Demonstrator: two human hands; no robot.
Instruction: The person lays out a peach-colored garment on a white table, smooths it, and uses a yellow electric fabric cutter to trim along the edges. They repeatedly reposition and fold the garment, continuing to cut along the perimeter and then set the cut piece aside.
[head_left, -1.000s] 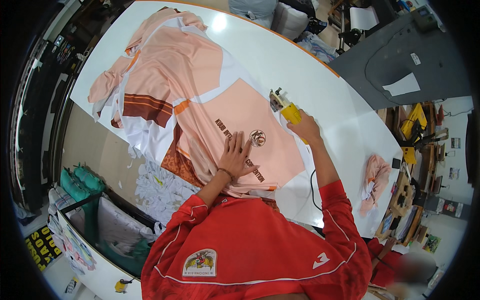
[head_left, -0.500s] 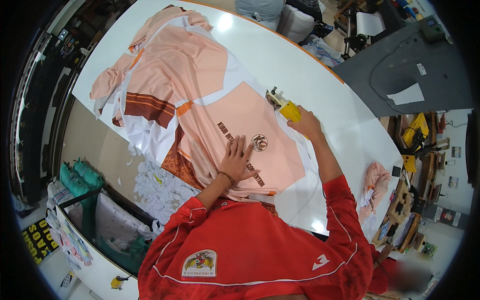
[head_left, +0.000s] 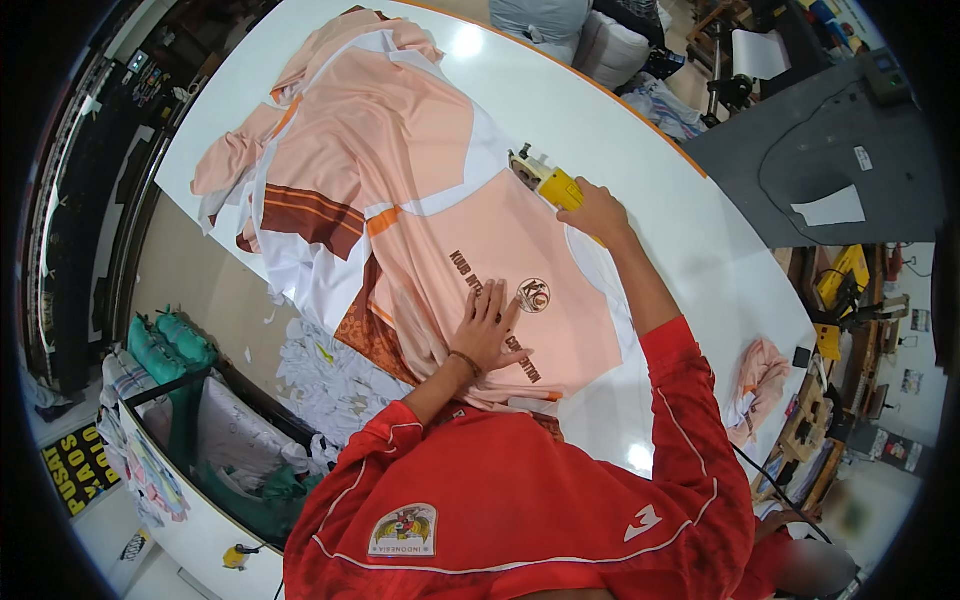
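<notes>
A peach printed fabric panel [head_left: 575,330] with white margins lies across the white table, bearing dark lettering and a round emblem. My left hand [head_left: 488,330] rests flat on it with fingers spread, beside the emblem and over part of the lettering. In my right hand [head_left: 600,215] is a yellow electric rotary fabric cutter [head_left: 560,188], gripped by its body. Its head sits at the panel's far right edge, by the white strip. Behind that cut line, a separated white strip [head_left: 595,265] curls along the panel's right side. More peach fabric [head_left: 400,130] lies rumpled at the far left.
The white table [head_left: 700,300] has an orange edge. A crumpled peach scrap [head_left: 760,380] lies at its right. White offcuts [head_left: 325,375] cover the floor at left, near a bin with green bundles [head_left: 175,345]. A grey panel [head_left: 800,150] stands far right; another person [head_left: 790,560] is at lower right.
My right hand has moved the cutter away from me and to the left along the panel's edge. My left hand stays on the same spot of the fabric. The view has shifted slightly.
</notes>
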